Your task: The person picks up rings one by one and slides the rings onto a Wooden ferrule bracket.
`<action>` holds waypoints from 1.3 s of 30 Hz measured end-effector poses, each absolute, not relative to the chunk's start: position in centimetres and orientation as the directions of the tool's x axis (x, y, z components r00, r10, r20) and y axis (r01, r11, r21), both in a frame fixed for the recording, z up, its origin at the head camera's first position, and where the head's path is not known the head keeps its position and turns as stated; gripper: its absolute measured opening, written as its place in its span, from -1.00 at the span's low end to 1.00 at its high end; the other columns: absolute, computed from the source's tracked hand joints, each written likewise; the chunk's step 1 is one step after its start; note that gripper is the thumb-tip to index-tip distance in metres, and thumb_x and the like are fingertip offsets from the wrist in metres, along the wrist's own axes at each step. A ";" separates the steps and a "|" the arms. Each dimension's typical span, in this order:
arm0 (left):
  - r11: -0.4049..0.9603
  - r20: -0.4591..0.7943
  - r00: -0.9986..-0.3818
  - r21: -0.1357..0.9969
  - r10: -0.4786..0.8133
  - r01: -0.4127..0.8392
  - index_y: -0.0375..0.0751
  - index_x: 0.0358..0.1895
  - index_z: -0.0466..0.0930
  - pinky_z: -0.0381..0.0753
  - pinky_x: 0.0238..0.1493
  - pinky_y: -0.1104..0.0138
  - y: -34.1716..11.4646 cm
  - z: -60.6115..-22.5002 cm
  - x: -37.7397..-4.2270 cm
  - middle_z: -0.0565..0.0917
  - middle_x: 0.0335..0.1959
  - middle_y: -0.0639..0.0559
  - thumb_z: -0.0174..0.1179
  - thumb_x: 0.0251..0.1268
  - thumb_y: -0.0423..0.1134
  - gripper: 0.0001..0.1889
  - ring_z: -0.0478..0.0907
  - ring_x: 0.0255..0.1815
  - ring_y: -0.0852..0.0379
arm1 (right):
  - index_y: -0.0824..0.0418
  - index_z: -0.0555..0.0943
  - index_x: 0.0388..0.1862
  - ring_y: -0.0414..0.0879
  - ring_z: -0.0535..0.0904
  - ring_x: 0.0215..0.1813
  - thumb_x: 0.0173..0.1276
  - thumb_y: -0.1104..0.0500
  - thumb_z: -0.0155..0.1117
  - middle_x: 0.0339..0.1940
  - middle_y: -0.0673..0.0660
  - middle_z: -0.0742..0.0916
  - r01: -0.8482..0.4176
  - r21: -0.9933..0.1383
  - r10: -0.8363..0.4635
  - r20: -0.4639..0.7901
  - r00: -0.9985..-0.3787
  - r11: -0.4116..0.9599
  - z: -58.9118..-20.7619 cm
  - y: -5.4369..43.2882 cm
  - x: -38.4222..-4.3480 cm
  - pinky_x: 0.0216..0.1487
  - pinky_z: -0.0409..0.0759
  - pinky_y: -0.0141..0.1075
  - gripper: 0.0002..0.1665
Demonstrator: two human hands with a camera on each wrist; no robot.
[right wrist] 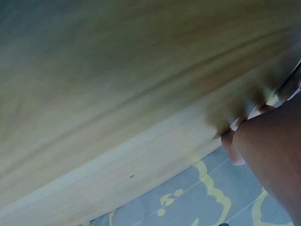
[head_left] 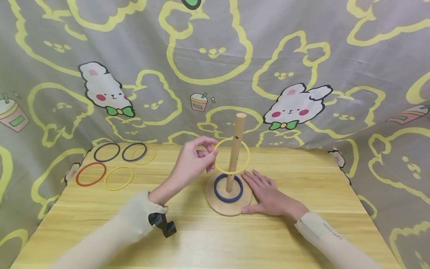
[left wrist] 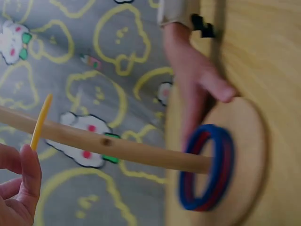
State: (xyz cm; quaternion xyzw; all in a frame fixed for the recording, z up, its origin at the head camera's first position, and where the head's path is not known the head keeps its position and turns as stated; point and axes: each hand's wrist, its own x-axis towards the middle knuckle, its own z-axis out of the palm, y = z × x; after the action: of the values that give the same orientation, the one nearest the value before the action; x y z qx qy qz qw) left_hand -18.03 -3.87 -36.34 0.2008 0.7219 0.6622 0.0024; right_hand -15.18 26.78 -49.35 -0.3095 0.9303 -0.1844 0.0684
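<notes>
My left hand (head_left: 198, 155) pinches a thin yellow ring (head_left: 249, 158) at its left edge between thumb and fingers. The ring encircles the upright wooden post (head_left: 236, 140), well above the base. In the left wrist view the yellow ring (left wrist: 41, 121) appears edge-on across the post (left wrist: 136, 153). Blue rings (head_left: 216, 190), with red (left wrist: 225, 174) showing between them in that view, lie around the post's foot on the round wooden base (head_left: 226, 210). My right hand (head_left: 270, 196) rests at the base's right edge, fingers spread and thumb on its rim.
On the table's (head_left: 188, 239) left side lie two dark rings (head_left: 95, 157), (head_left: 123, 157), a red-orange ring (head_left: 77, 177) and two yellow rings (head_left: 106, 183), (head_left: 155, 155). One yellow ring overlaps a dark one. A patterned curtain (head_left: 215, 93) hangs behind and beside the table.
</notes>
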 end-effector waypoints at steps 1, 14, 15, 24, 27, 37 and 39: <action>0.051 0.243 -0.926 0.962 0.290 0.269 -0.43 0.19 0.68 0.67 -0.58 0.31 -3.8 -37.1 -18.1 0.61 -0.25 -0.19 0.30 0.48 -0.56 -0.71 0.64 -0.60 0.01 | 0.25 0.04 0.82 0.38 -0.06 0.77 0.37 -0.52 0.41 0.81 0.25 0.15 -0.548 -0.388 -0.600 -0.016 -0.800 0.741 -49.3 26.8 -15.2 0.52 0.11 0.49 0.40; 0.201 0.021 -0.946 0.975 0.323 0.091 -0.45 0.20 0.65 0.70 -0.59 0.22 -3.5 -45.6 -18.0 0.60 -0.35 -0.11 0.30 0.46 -0.58 -0.70 0.63 -0.62 0.04 | 0.25 0.01 0.83 0.35 -0.11 0.78 0.39 -0.56 0.36 0.82 0.24 0.13 -0.535 -0.391 -0.595 -0.041 -0.803 0.749 -49.7 27.2 -15.3 0.54 0.07 0.47 0.41; 0.208 0.011 -0.947 0.975 0.321 0.082 -0.45 0.19 0.65 0.69 -0.60 0.25 -3.5 -45.9 -18.0 0.59 -0.35 -0.12 0.29 0.45 -0.58 -0.70 0.62 -0.63 0.05 | 0.25 0.01 0.83 0.35 -0.11 0.78 0.39 -0.56 0.36 0.82 0.25 0.13 -0.538 -0.390 -0.596 -0.037 -0.802 0.748 -49.7 27.3 -15.3 0.54 0.07 0.48 0.41; 0.231 -0.059 -0.940 0.973 0.336 0.021 -0.44 0.16 0.66 0.70 -0.60 0.27 -3.5 -47.5 -18.3 0.62 -0.41 -0.14 0.30 0.50 -0.53 -0.75 0.63 -0.65 0.07 | 0.19 0.00 0.84 0.34 -0.10 0.78 0.38 -0.58 0.34 0.81 0.24 0.14 -0.543 -0.383 -0.597 -0.027 -0.802 0.747 -50.0 27.3 -15.4 0.53 0.09 0.49 0.40; 0.222 -0.063 -0.936 0.975 0.346 0.016 -0.47 0.18 0.65 0.71 -0.59 0.27 -3.4 -47.5 -18.4 0.63 -0.42 -0.14 0.29 0.51 -0.52 -0.74 0.64 -0.64 0.07 | 0.19 0.01 0.84 0.34 -0.10 0.78 0.38 -0.57 0.35 0.81 0.24 0.15 -0.540 -0.386 -0.594 -0.028 -0.804 0.748 -50.0 27.2 -15.4 0.53 0.10 0.48 0.40; 0.213 -0.084 -0.924 0.977 0.373 -0.003 -0.48 0.21 0.65 0.74 -0.56 0.26 -3.3 -48.0 -18.4 0.65 -0.39 -0.14 0.31 0.50 -0.50 -0.71 0.68 -0.58 0.02 | 0.21 0.02 0.84 0.34 -0.09 0.78 0.38 -0.56 0.36 0.81 0.24 0.15 -0.540 -0.384 -0.594 -0.027 -0.804 0.749 -50.0 27.1 -15.3 0.55 0.10 0.46 0.41; 0.208 -0.085 -0.922 0.978 0.378 -0.005 -0.48 0.22 0.65 0.73 -0.56 0.28 -3.4 -48.0 -18.4 0.66 -0.38 -0.15 0.32 0.52 -0.47 -0.70 0.68 -0.57 0.03 | 0.22 0.02 0.84 0.34 -0.09 0.78 0.38 -0.56 0.36 0.81 0.24 0.15 -0.540 -0.383 -0.593 -0.027 -0.805 0.750 -49.9 27.2 -15.3 0.55 0.10 0.46 0.41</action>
State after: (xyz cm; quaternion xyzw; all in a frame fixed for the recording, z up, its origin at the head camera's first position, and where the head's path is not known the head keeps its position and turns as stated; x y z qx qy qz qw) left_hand -18.36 -3.43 -48.05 0.1224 0.7615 0.6173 0.1552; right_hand -15.27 27.17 -49.93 -0.3036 0.9324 -0.1815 0.0737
